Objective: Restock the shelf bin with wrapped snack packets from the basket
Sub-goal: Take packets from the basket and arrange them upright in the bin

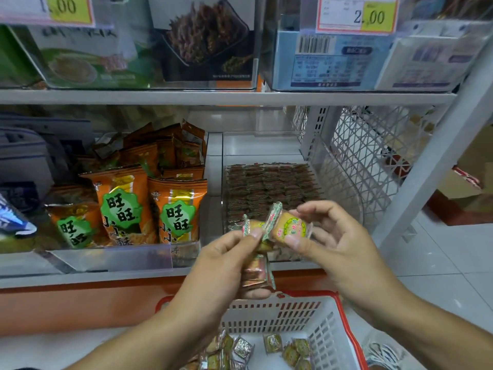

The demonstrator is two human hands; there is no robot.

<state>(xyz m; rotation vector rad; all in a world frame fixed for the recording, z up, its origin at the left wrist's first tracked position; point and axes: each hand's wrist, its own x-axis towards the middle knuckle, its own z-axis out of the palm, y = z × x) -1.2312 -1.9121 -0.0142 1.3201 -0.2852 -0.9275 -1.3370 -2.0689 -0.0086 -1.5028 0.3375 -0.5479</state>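
My left hand (226,265) grips a stack of wrapped snack packets (255,273) in front of the shelf edge. My right hand (328,236) pinches one round yellow-and-green wrapped packet (289,227) at the top of that stack. Both hands hover just before the clear shelf bin (338,198), whose floor is lined with rows of small brown packets (269,188). Below, the white basket with a red rim (280,313) holds several loose wrapped packets (296,348).
Orange snack bags (149,204) fill the clear bin to the left. The upper shelf (226,97) carries boxes and price tags. A white mesh panel (373,158) and slanted post (432,161) close the right side. Tiled floor lies beyond.
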